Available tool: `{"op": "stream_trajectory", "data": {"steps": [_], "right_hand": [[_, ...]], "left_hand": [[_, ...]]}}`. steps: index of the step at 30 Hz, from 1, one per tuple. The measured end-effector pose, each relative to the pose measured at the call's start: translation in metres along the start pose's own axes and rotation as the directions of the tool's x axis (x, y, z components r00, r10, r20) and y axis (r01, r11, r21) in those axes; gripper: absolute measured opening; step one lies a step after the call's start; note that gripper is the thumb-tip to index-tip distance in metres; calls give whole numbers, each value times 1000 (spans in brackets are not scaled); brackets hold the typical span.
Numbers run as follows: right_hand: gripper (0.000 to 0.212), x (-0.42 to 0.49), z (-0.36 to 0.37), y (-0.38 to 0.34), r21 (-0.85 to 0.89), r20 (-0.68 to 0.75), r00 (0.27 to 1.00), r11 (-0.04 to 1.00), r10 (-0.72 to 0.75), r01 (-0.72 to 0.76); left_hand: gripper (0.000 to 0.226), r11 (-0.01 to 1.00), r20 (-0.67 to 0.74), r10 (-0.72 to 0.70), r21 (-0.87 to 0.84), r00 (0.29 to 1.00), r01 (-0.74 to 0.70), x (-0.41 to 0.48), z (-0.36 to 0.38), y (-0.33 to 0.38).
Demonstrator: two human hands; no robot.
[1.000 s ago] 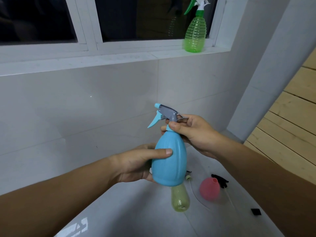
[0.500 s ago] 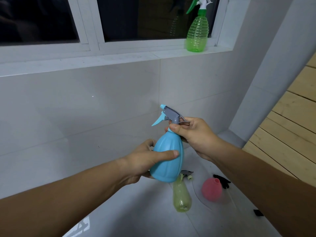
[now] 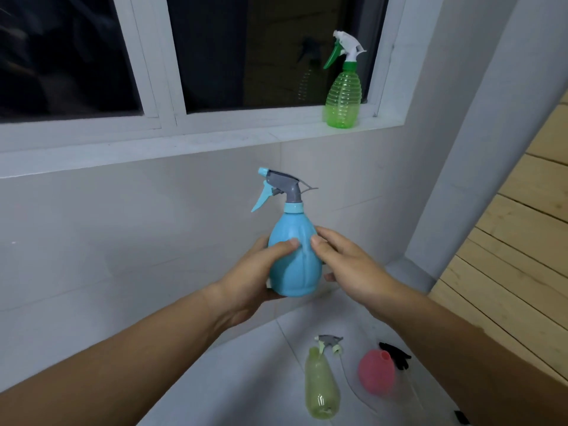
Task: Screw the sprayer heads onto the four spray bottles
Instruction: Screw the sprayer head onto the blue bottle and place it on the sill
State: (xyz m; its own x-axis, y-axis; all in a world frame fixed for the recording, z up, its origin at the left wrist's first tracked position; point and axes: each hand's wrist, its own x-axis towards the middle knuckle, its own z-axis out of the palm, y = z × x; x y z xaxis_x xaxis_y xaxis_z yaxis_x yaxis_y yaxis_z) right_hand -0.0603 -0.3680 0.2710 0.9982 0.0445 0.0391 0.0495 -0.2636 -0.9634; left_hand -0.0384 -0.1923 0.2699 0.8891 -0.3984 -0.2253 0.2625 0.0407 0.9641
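Note:
I hold a blue spray bottle (image 3: 294, 256) upright in front of the tiled wall, with its grey and blue sprayer head (image 3: 282, 187) seated on the neck. My left hand (image 3: 256, 276) grips the bottle's body from the left. My right hand (image 3: 347, 265) touches the body from the right, fingers on its side. A green bottle (image 3: 342, 98) with a white and green sprayer stands on the window sill. On the floor lie a yellow-green bottle (image 3: 321, 384) with a loose sprayer head (image 3: 330, 342) at its neck, and a pink bottle (image 3: 376, 375) beside a black sprayer head (image 3: 396, 355).
The white window sill (image 3: 199, 142) runs above the tiled wall. A grey pillar (image 3: 479, 118) and light wooden planks (image 3: 522, 235) stand to the right. A small black piece (image 3: 460, 417) lies on the floor tiles at the lower right.
My right hand has left the sprayer head and come down onto the bottle's body. The blue bottle now stands more upright and higher in view, as my head has tilted up.

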Motion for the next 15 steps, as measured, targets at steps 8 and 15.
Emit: {"op": "stream_trajectory", "data": {"steps": [8,15], "right_hand": [[38,62,-52,-58,31,-264,953,987,-147,160],[32,148,-91,-124,59,-367,900,960,-236,275]], "left_hand": [[48,927,-21,294,250,956,-280,52,18,92],[65,750,-90,574,458,814,-478,116,27,185]]}}
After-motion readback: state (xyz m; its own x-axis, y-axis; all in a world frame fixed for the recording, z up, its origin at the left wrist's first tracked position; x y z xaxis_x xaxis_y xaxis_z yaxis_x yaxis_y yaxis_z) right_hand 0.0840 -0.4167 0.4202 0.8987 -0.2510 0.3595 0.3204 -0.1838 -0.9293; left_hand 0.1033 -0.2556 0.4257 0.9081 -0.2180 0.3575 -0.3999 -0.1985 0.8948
